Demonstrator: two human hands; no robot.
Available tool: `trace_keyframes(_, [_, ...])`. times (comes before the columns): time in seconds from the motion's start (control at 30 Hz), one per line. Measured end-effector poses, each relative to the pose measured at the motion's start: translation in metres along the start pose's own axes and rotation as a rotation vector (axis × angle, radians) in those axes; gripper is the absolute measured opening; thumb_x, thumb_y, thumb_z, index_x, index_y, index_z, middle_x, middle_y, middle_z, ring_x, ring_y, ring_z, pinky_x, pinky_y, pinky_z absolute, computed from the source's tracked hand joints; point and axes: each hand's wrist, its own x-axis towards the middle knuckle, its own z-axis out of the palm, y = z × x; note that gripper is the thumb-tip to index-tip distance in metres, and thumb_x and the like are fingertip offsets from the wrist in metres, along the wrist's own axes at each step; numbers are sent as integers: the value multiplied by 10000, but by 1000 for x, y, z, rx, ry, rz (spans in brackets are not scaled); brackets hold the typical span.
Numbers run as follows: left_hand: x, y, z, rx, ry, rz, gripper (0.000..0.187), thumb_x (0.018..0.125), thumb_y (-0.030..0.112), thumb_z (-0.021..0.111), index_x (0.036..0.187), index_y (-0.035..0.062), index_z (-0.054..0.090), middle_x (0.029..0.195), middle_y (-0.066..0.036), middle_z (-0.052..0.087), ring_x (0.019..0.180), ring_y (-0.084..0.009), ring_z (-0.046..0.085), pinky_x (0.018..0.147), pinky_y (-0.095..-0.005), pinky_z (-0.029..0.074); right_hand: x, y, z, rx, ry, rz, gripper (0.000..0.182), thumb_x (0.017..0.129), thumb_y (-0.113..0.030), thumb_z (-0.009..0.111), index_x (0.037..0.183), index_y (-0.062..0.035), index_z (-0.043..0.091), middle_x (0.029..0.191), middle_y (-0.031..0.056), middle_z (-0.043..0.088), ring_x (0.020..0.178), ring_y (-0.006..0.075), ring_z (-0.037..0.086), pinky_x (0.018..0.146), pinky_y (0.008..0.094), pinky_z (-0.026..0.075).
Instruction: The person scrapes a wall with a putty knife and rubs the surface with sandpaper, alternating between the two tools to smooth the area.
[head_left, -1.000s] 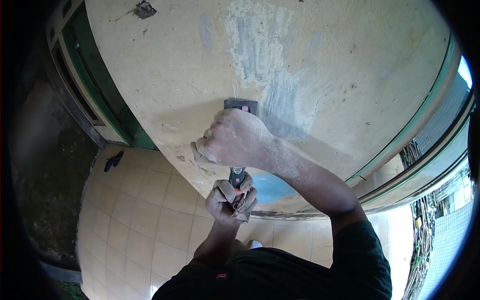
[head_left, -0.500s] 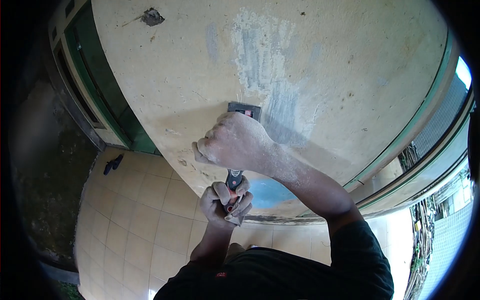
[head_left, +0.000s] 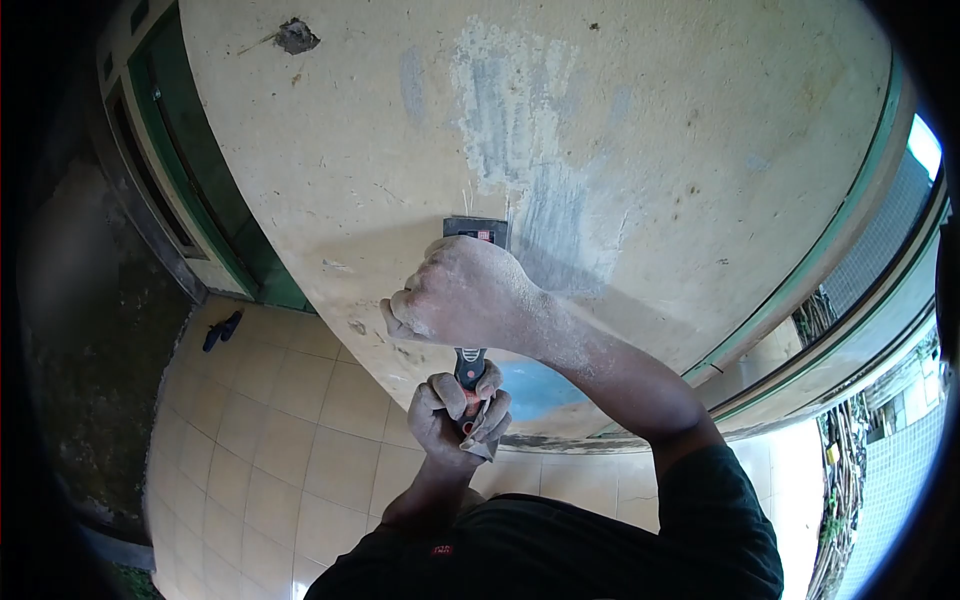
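A scraper [head_left: 470, 368] with a dark handle and a wide dark head is held up against the beige wall [head_left: 330, 170]. My right hand [head_left: 465, 290], closed and dusted with pale powder, wraps the scraper just below its head and hides much of it. Lower down, my left hand [head_left: 460, 410] is closed around the end of the handle, where a red part shows. A thin pale flap, too small to identify, sticks out by the left fingers. Above and right of the head lies a scraped whitish-grey patch [head_left: 515, 110].
At the upper left the wall has a rough hole [head_left: 297, 37]. Dark sandals [head_left: 222, 330] lie on the tiled floor [head_left: 270, 420], near a green door [head_left: 205, 170]. A light-blue painted area [head_left: 545, 390] is low on the wall. Bundled sticks [head_left: 840, 480] stand at the right.
Both hands and the scraper have shifted slightly down the wall. The view has drifted a little, so the wall marks appear further left. Both grips are unchanged.
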Motion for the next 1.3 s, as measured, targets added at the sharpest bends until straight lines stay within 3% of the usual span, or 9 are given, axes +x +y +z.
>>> trace_keyframes(0.13, [16, 14, -6, 12, -85, -28, 324, 900, 162, 341, 603, 46, 398, 936, -186, 442, 527, -155, 407, 407, -217, 357, 7, 9, -9, -34, 11, -1, 163, 797, -224, 572, 685, -113, 530, 483, 0, 506, 513, 160, 580, 536, 304, 459])
trace_keyframes(0.2, [9, 13, -2, 13, -51, -22, 324, 901, 163, 346, 603, 48, 399, 933, -186, 442, 526, -155, 409, 407, -217, 358, 7, 8, -13, -24, 4, -13, 110, 733, -187, 609, 643, -124, 600, 582, 41, 612, 609, 187, 649, 500, 319, 483])
trace_keyframes(0.3, [0, 6, 4, 45, -8, 4, 332, 910, 173, 350, 605, 53, 405, 921, -183, 441, 513, -153, 411, 399, -219, 358, 0, 0, -7, 46, -5, 3, 130, 777, -210, 582, 707, -110, 539, 527, 11, 531, 559, 157, 596, 553, 309, 470])
trace_keyframes(0.37, [1, 5, 0, 100, 32, -31, 335, 904, 208, 349, 593, 88, 379, 897, -129, 454, 477, -135, 393, 414, -225, 328, 2, 4, -7, 30, -46, 3, 126, 774, -210, 585, 711, -110, 542, 532, 8, 534, 561, 157, 596, 552, 306, 469])
trace_keyframes(0.53, [14, 16, 7, 145, -1, -9, 334, 905, 196, 341, 590, 89, 376, 900, -137, 458, 477, -133, 393, 415, -220, 324, 9, 12, -17, -125, 8, -4, 151, 798, -238, 572, 712, -116, 546, 522, -6, 528, 549, 147, 599, 541, 298, 462])
trace_keyframes(0.63, [2, 10, 11, 70, 53, -5, 322, 907, 165, 349, 614, 53, 425, 903, -176, 435, 464, -140, 394, 394, -211, 339, 4, 1, -8, 28, 10, 26, 128, 766, -214, 595, 709, -110, 545, 514, 6, 522, 548, 149, 601, 530, 303, 464])
trace_keyframes(0.8, [17, 17, 6, 131, -72, -37, 338, 916, 214, 323, 606, 92, 380, 924, -141, 454, 484, -131, 387, 419, -218, 315, 10, 12, -16, -32, 25, 53, 159, 779, -217, 588, 679, -105, 536, 502, 9, 521, 516, 149, 588, 510, 301, 454])
trace_keyframes(0.87, [20, 20, 5, 120, -55, -38, 336, 915, 214, 326, 607, 91, 381, 922, -142, 454, 484, -131, 388, 417, -219, 315, 13, 15, -17, -139, 40, 61, 202, 805, -234, 564, 647, -111, 531, 484, 9, 520, 506, 153, 585, 499, 302, 446])
trace_keyframes(1.3, [12, 20, 3, 104, -45, -80, 357, 918, 223, 327, 590, 87, 362, 918, -145, 466, 492, -121, 398, 418, -204, 307, 6, 5, -5, -37, 111, 103, 202, 786, -231, 577, 638, -102, 532, 479, 16, 527, 510, 158, 587, 495, 311, 452])
